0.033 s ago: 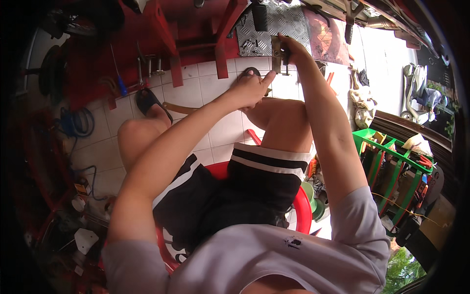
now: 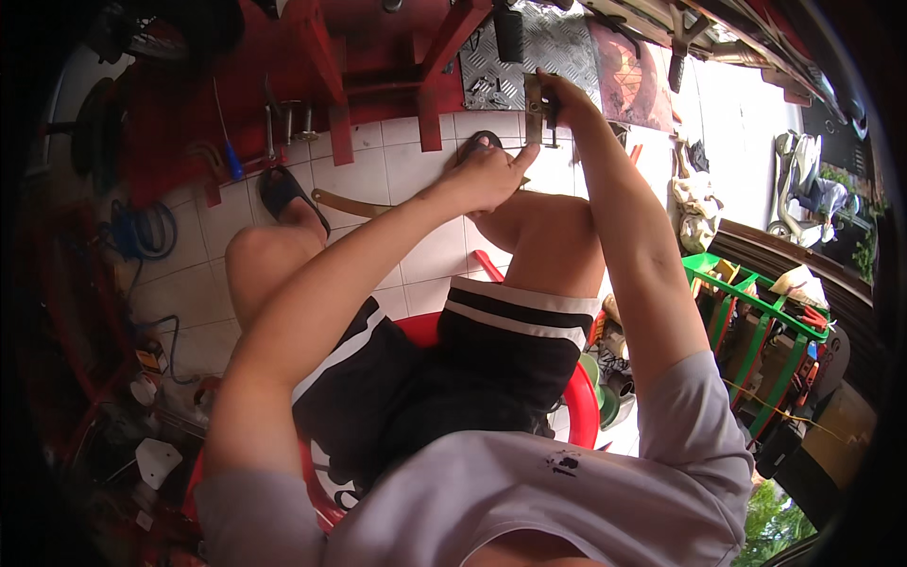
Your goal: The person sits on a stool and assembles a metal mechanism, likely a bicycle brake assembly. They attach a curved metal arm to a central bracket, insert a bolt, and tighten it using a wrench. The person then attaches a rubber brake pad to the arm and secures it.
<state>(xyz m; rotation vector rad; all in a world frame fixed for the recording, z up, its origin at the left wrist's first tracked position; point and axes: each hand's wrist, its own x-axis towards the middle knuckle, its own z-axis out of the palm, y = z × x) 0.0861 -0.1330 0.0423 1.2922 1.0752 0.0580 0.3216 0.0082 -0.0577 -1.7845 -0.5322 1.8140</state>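
Note:
My right hand [image 2: 569, 100] is closed around a narrow brass-coloured metal plate [image 2: 534, 111], held upright beyond my right knee. A small dark rod or bracket [image 2: 553, 128] shows beside the plate. Just below, my left hand [image 2: 489, 180] has its fingers curled, and one extended digit reaches the plate's lower end. A long, curved, flat brass-coloured strip [image 2: 351, 204] with a hole at its far left end passes behind my left forearm. A bit of it seems to come out beyond my left hand, whose curled fingers appear to grip it; the forearm hides the middle.
A red metal stand [image 2: 340, 85] rises ahead, with a blue-handled screwdriver [image 2: 233, 161] and wrenches [image 2: 270, 128] nearby. Small parts lie on a tread plate [image 2: 557, 42]. A green tool rack [image 2: 756, 293] stands right, a blue hose [image 2: 142, 231] left. I sit on a red chair [image 2: 583, 406].
Very little differs. The extended digit of my left hand has shifted slightly against the plate's lower end, and the curved strip's left end sits a little higher.

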